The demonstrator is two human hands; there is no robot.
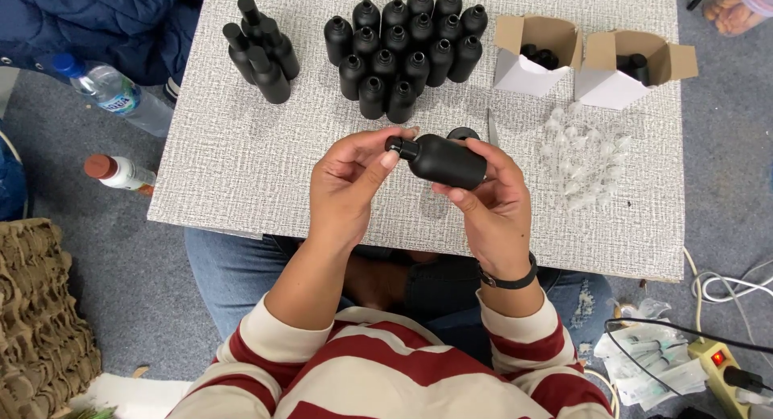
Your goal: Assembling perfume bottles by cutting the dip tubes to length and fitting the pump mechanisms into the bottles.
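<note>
Sitting at a pale textured worktop (241,161), the person holds a matte black bottle (447,161) on its side above the surface, between both hands. The right hand (491,202) cradles the bottle's body, its grip closed around the base end with fingers curled underneath and the thumb over the top. The left hand (350,181) meets the neck end: its thumb and fingertips are pinched on the small black cap (400,146) at the bottle's mouth. Whether that cap sits fully down I cannot tell.

Behind the hands stands a tight cluster of open black bottles (403,49), and to its left a smaller group of capped bottles (262,49). Two small white cardboard boxes (531,65) with open flaps stand at the far right of the worktop, with dark pieces inside. Near the right hand lies a loose heap of clear plastic pieces (580,157).

On the grey floor to the left lie a clear water bottle with a blue cap (109,89) and a small bottle with a red-brown cap (117,171). A yellow power strip (721,367) sits on the floor at lower right.
</note>
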